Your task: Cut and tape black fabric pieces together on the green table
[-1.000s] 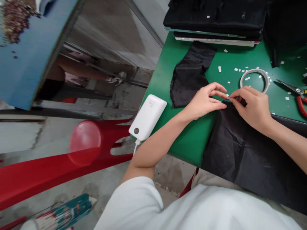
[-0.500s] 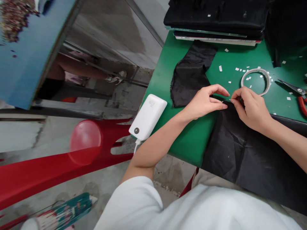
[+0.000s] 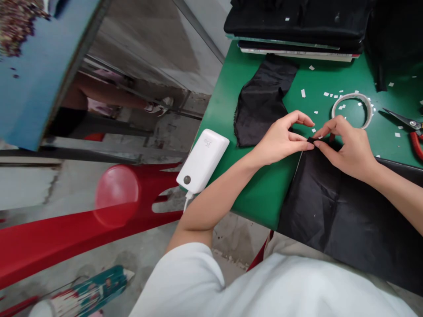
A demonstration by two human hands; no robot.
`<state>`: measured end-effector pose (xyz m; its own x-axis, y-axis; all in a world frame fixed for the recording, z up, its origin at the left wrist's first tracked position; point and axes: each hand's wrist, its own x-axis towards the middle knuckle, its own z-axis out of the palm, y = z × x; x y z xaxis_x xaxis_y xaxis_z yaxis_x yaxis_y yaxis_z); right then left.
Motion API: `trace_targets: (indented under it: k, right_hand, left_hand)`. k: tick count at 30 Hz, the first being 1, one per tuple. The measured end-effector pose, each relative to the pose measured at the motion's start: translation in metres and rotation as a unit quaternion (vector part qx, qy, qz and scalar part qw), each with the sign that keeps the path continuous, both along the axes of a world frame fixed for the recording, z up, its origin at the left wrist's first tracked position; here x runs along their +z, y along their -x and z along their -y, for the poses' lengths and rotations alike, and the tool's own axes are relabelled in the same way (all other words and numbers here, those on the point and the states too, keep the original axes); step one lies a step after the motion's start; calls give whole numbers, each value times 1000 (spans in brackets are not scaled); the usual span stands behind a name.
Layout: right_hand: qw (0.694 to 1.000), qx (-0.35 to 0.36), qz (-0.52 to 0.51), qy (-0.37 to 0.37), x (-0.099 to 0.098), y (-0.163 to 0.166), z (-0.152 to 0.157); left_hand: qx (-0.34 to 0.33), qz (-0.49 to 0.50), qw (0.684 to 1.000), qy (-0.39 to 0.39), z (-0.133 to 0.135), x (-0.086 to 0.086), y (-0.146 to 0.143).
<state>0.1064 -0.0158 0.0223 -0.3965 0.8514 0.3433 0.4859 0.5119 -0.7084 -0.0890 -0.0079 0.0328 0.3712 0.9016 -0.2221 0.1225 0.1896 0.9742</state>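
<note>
A large piece of black cloth hangs over the front edge of the green table. Its far left corner is turned up in a small fold between my hands. With the index finger raised, my left hand has its thumb and another finger closed at that corner. From the other side my right hand pinches the fold between thumb and index finger. A roll of tape lies just beyond my right hand. Beyond my left forearm is a smaller black cloth piece with a frayed edge.
On the green table are a white power bank with a cable, small white paper bits, and red-handled scissors. A black cloth stack stands at the back. Left are a red chair and another person's leg.
My right hand has shifted slightly left and up, its fingertips now on the cloth's corner. The corner is now folded up between both hands' fingertips.
</note>
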Motion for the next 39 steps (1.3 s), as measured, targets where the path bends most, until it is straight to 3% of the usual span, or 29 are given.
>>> trace_targets:
  k: [5,11,13,20,27,33,39]
  right_hand:
    - [999,-15,-43,5,-1,1,0]
    - [998,-20,-54,9,0,2,0]
    - [999,-25,-44,5,0,2,0]
    - [999,-25,-14,-26,0,1,2]
    - [997,-63,11,-34,-1,-1,7]
    - [997,-29,-15,-69,1,-4,9]
    - [995,-7,-24,-96,7,-3,9]
  left_hand:
    - [-3,-23,999,-22,2,2,-2]
    - [-28,-117,988,-98,8,16,1]
    - [-42,-140,985,-90,8,19,3]
    - [-31,-105,994,-4,8,16,4]
    - [-68,-111,990,-57,7,15,5]
    - [-118,-143,976,-119,6,18,7]
    - [-125,-138,976,-116,5,18,7]
